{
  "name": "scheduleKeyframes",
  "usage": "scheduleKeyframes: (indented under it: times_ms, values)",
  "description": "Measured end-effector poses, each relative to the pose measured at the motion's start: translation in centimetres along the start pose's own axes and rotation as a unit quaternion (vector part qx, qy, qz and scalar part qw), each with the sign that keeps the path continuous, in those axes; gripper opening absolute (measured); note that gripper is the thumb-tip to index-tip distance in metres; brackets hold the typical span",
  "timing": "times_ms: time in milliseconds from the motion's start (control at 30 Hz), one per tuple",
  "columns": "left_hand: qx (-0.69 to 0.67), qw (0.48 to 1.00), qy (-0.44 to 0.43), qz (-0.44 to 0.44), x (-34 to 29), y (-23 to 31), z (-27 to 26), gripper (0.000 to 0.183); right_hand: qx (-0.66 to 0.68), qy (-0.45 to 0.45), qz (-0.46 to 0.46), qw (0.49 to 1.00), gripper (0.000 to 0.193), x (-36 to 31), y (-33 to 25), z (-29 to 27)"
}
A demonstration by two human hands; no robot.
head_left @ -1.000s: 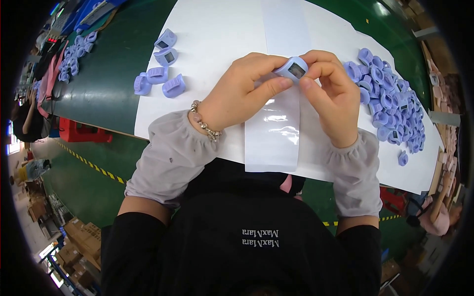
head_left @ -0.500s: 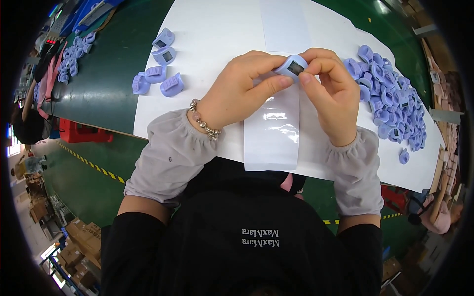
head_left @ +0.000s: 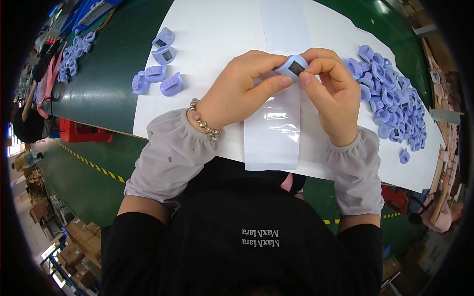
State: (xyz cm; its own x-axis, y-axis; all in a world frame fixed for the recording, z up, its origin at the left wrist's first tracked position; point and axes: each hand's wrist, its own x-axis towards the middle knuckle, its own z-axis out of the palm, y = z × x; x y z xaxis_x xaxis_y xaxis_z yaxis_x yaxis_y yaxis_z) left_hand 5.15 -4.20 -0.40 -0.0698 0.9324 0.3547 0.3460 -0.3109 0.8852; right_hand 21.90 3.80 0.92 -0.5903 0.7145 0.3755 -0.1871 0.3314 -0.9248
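Observation:
Between my hands, above the white sheet, is a small lavender ring-shaped device (head_left: 295,67) with a dark display facing up. My left hand (head_left: 247,84) pinches its left side with thumb and forefinger. On its right edge, the thumb and fingertips of my right hand (head_left: 332,86) are closed. Below the hands lies a glossy clear plastic film strip (head_left: 271,133), flat on the sheet. Several matching lavender devices (head_left: 171,85) sit to the left of my left hand, some showing their displays, others a ribbed side. A large heap of the same devices (head_left: 395,96) lies right of my right hand.
The white sheet (head_left: 217,29) covers much of the green table (head_left: 108,74). More lavender pieces (head_left: 76,54) lie at the far left, near a blue bin (head_left: 91,15). A red stool (head_left: 84,132) stands beneath the table's left side. Other people are at both edges.

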Motion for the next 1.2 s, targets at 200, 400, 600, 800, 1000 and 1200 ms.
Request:
scheduleKeyframes:
  times_ms: [200, 400, 600, 800, 1000, 1200]
  values:
    - [0.003, 1.0, -0.001, 0.01, 0.0, 0.1, -0.1, 0.026, -0.007, 0.006, -0.001, 1.0, 0.009, 0.0, 0.0, 0.1]
    - [0.008, 1.0, -0.004, 0.011, 0.0, 0.0, -0.1, 0.026, -0.03, 0.004, -0.023, 0.999, 0.01, 0.0, 0.2, 0.1]
    - [0.022, 0.999, -0.01, 0.028, 0.1, 0.0, -0.1, 0.026, -0.073, -0.009, -0.016, 0.997, 0.014, -0.3, 0.2, -0.1]
    - [0.053, 0.993, -0.022, 0.107, 0.5, -0.2, -0.2, 0.024, -0.09, -0.041, 0.115, 0.988, 0.02, -0.3, -1.3, -0.4]
    - [0.1, 0.989, -0.026, 0.101, -0.3, 0.8, -0.2, 0.026, 0.047, -0.038, 0.157, 0.986, 0.02, -0.3, -2.7, -0.4]
    - [0.279, 0.952, 0.068, 0.111, 0.1, 1.0, -4.7, 0.039, -0.239, 0.074, 0.055, 0.967, 0.027, -2.8, -3.2, -5.1]
